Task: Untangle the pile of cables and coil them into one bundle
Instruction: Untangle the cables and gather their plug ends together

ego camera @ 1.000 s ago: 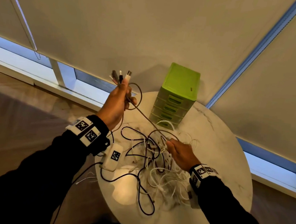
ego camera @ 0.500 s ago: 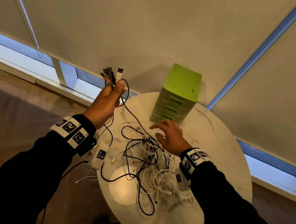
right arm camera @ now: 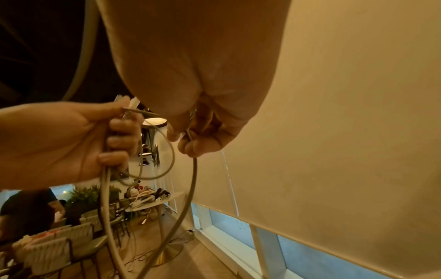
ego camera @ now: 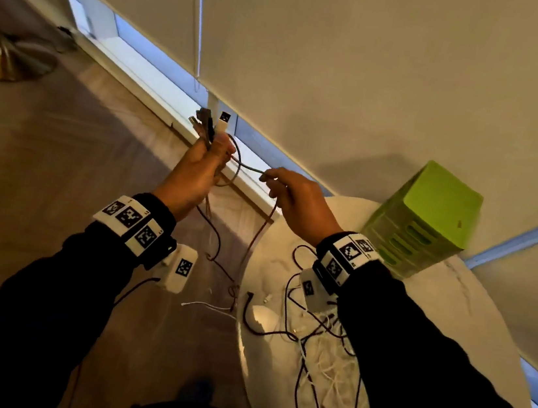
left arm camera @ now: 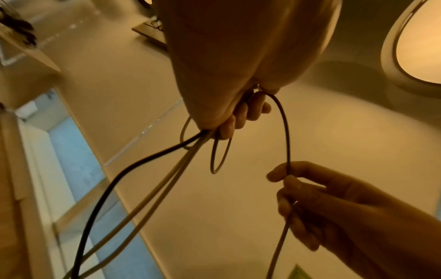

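Note:
My left hand (ego camera: 214, 152) is raised left of the table and grips several cable ends, whose plugs (ego camera: 211, 121) stick up above the fist. From that fist a thin grey cable (ego camera: 248, 167) loops across to my right hand (ego camera: 269, 180), which pinches it between thumb and fingers. Below the pinch the cable hangs toward the table's edge. In the left wrist view, dark and pale cables (left arm camera: 143, 179) trail from my left hand's fingers (left arm camera: 243, 117). The right wrist view shows the pinch at my right hand's fingertips (right arm camera: 188, 143). A tangled pile of black and white cables (ego camera: 326, 355) lies on the round white table (ego camera: 434, 311).
A green drawer unit (ego camera: 423, 217) stands at the table's far side, by the drawn blinds. A brass floor-stand base (ego camera: 6, 59) sits on the wooden floor at far left. In the right wrist view, a seated person (right arm camera: 24, 211), chairs and another laden table (right arm camera: 155, 200) are farther off.
My right hand has left the pile on the table, risen toward the left hand and taken hold of a cable. The left hand still grips the plug ends. The head view swung left.

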